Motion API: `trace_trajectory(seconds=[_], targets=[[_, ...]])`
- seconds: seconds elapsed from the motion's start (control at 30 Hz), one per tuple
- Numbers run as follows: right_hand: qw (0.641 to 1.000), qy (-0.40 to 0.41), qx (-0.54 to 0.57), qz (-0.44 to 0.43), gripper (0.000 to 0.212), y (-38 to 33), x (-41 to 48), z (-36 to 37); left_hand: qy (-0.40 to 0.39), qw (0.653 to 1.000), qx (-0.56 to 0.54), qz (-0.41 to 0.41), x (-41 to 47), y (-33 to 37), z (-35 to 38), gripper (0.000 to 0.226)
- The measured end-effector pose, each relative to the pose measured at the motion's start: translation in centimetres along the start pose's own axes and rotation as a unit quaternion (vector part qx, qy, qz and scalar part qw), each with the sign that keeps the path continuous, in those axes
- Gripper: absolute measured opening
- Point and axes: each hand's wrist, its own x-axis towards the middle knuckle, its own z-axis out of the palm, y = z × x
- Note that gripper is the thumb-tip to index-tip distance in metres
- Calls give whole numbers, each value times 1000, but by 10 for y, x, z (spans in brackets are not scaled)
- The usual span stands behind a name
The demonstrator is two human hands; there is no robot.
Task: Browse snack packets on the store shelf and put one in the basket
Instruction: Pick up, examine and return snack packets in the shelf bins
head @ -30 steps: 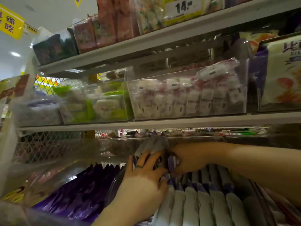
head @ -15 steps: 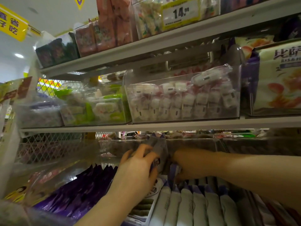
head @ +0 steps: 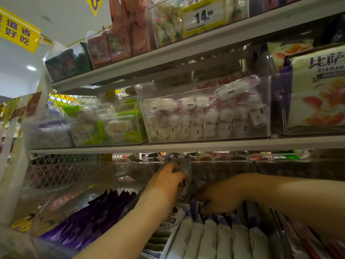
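Both my hands reach into the lower shelf's clear bin of white-and-purple snack packets [head: 225, 238], which stand in a row. My left hand [head: 166, 182] grips the top of one packet [head: 183, 165] and holds it tilted up above the row. My right hand [head: 218, 200] rests on the tops of the packets just to the right, fingers curled among them; whether it grips one is unclear. No basket is in view.
Dark purple packets [head: 87, 219] fill the bin to the left. The shelf above [head: 186, 145] carries clear bins of small white-red [head: 207, 116] and green [head: 112, 126] sweets. A yellow price tag reading 14.90 [head: 203, 16] hangs on the top shelf.
My left hand has closed on one packet and lifted it up and back out of the row. The camera has tilted slightly downward and closer.
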Motion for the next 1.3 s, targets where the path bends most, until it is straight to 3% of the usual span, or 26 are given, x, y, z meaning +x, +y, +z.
trace_trajectory(seconds=[0.2,0.37,0.5,0.6,0.7,0.73,0.83,0.9,0.97,1.1,1.2,1.3], targets=[[996,-17,89,0,43,6,-2,-3,93,993,-62,41,-2,3,-10,23],[962,204,176,-33,29,25,-22,-7,64,988,-128,51,-2,18,-6,18],[925,339,165,-41,40,31,-27,-3,35,986,-144,76,5,33,1,14],[892,337,288,-89,25,20,-32,-6,-30,982,-147,115,5,41,3,19],[890,302,332,-83,29,23,-34,-2,-86,980,-164,80,-3,37,-8,33],[909,270,309,-72,30,24,-34,-1,-99,981,-158,59,-9,33,-13,35],[973,206,101,-33,36,27,-32,2,-128,989,-77,14,-31,17,-32,28],[971,232,37,-40,40,26,-31,2,-173,983,-51,-23,-46,8,-46,38],[972,227,-11,-54,51,20,-26,2,-260,961,-66,-63,-58,2,-58,63],[976,201,17,-78,60,12,-11,6,-389,914,-97,-64,-70,4,-74,89],[968,242,-4,-72,60,14,-6,4,-400,910,-95,-55,-73,12,-80,84],[973,217,16,-76,62,10,3,-5,-394,909,-118,-72,-75,12,-81,77]])
